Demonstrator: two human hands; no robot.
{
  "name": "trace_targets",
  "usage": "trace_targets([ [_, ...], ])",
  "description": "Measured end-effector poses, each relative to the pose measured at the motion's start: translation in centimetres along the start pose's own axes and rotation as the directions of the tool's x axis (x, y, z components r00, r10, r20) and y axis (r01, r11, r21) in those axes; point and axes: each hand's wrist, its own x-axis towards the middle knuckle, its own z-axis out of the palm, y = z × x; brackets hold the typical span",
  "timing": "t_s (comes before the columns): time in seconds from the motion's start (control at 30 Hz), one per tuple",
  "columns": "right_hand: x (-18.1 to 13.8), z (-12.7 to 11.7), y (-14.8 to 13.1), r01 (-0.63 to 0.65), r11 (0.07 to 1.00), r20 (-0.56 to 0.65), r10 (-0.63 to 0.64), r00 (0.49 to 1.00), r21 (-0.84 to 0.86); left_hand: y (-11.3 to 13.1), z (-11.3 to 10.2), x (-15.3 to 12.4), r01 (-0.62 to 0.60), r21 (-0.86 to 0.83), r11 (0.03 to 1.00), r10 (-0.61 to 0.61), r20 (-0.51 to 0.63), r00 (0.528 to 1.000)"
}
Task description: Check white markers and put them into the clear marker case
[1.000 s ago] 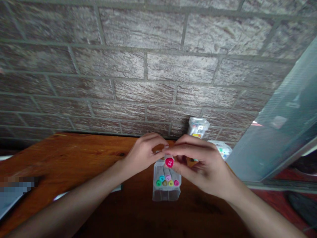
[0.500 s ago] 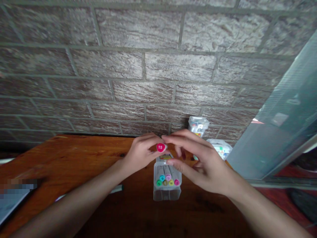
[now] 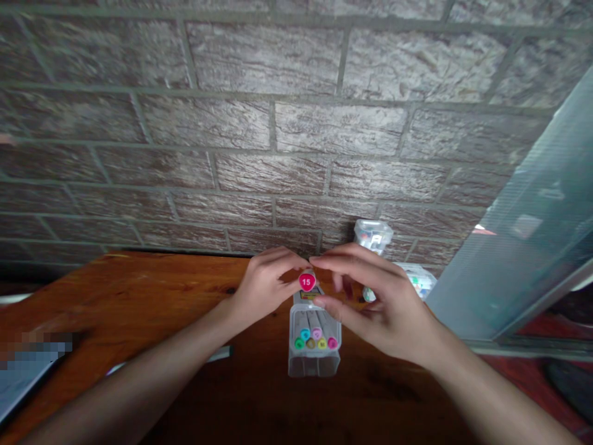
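At the far edge of the wooden table (image 3: 152, 290), close to the brick wall (image 3: 296, 123), the two hands meet just above a clear plastic case (image 3: 311, 366). The left hand (image 3: 266, 281) pinches a pink-capped marker (image 3: 306, 282) between thumb and curled fingertips, its round cap end turned toward the camera and showing the number 15. The marker is off the table, held directly over the far end of the case and just clear of it. The right hand (image 3: 384, 303) is loose and spread: its forefinger stretches out over the marker and its thumb reaches in beneath it, near the case's far rim, with the other fingers bent slackly behind. Whether either fingertip actually touches the marker cannot be told from this angle. The case lies flat on the wood with its open end toward the camera, and a row of markers (image 3: 316, 339) rests inside, their caps green, blue, pink, yellow and magenta. Behind the right hand a second clear box (image 3: 373, 235) stands upright against the wall, and a third box (image 3: 419, 279) lies beside it, partly hidden by the fingers. A frosted pane (image 3: 532, 235) leans along the right side. A pale flat strip (image 3: 220, 353) shows on the table just past the left forearm.
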Motion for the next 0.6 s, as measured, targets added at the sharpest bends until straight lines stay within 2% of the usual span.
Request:
trace_targets([
  [0.37,0.03,-0.15,-0.2,-0.001,1.0,0.021,0.001,1.0,-0.01,-0.06,-0.01,0.07,-0.028,0.065,0.997,0.027,0.009,1.0],
  [0.6,0.15,0.03,-0.19,0.011,1.0,0.014,-0.011,1.0,-0.001,-0.19,0.0,0.05,-0.051,0.037,0.998,0.051,0.007,0.999],
])
